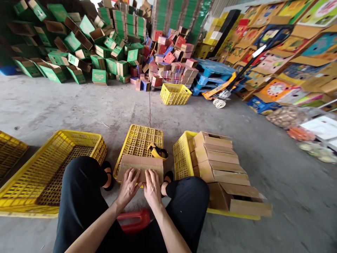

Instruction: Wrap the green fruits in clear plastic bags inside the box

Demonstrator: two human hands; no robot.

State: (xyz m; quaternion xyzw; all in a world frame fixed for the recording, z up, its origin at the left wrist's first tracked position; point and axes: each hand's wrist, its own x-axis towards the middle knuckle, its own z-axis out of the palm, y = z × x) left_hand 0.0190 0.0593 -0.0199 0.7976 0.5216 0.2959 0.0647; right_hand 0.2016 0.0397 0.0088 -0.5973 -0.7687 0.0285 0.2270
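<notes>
A flat brown cardboard piece (140,164) lies on an upturned yellow crate (140,138) between my knees. My left hand (129,184) and my right hand (152,186) both rest on its near edge, fingers spread and pressing down. A yellow tape dispenser (157,151) sits on the crate just beyond the cardboard, to the right.
A yellow crate (181,154) at my right carries a row of folded brown boxes (218,161). An empty yellow crate (47,168) stands at my left. A red stool (134,219) shows under me. Green boxes (79,52), red boxes and a pallet jack (223,89) lie beyond.
</notes>
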